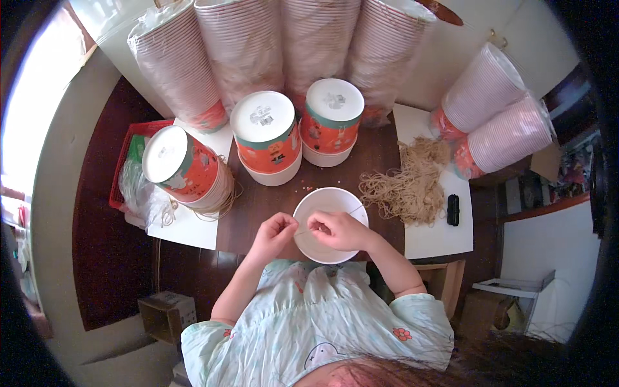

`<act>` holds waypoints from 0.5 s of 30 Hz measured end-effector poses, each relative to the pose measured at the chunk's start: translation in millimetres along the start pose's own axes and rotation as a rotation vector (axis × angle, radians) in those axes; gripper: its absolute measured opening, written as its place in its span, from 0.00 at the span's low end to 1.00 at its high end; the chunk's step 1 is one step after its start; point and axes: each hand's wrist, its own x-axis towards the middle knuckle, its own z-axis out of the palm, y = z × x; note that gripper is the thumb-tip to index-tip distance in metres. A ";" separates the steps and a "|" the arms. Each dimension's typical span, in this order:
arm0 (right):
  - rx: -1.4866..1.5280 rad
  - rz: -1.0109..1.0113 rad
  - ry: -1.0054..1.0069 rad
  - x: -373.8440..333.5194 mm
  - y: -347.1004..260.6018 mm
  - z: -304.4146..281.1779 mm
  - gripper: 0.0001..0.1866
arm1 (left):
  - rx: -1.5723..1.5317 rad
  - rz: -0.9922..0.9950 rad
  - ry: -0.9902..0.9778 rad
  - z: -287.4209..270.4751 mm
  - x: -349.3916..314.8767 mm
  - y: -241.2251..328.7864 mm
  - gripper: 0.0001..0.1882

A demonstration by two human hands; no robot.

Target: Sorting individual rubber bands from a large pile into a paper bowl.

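A white paper bucket point(350, 226) stands mouth up at the table's near edge, right in front of me. Over its opening, my left hand point(275, 233) is closed in a pinch at the left rim. My right hand point(338, 231) is curled above the middle of the bucket, fingertips pressed together. Between the two hands runs a thin cord point(303, 232), gripped by both. A piece of pale cord also shows by the bucket's right rim. To the right lies a loose, tangled heap of beige cords point(412, 187).
Upside-down orange paper buckets point(265, 151) stand behind, one at left point(193, 171) with cords around its base. Tall wrapped bucket stacks point(238, 51) line the back; two more point(490, 97) lean at right. A black object point(453, 210) lies right; a red basket point(119, 174) sits left.
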 end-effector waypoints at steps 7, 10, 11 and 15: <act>0.108 -0.248 0.044 4.5 14.3 1.6 0.06 | 0.054 0.000 -0.070 5.6 -0.3 -1.8 0.06; 0.070 -0.236 0.054 4.9 11.9 2.3 0.06 | 0.172 -0.007 -0.088 3.9 -0.6 -0.1 0.07; 0.026 -0.214 0.059 4.7 10.8 3.0 0.06 | 0.171 -0.006 -0.084 3.8 -0.5 0.2 0.07; -0.306 -0.272 0.225 3.3 14.3 10.4 0.05 | 0.129 -0.023 -0.066 1.2 1.4 0.7 0.06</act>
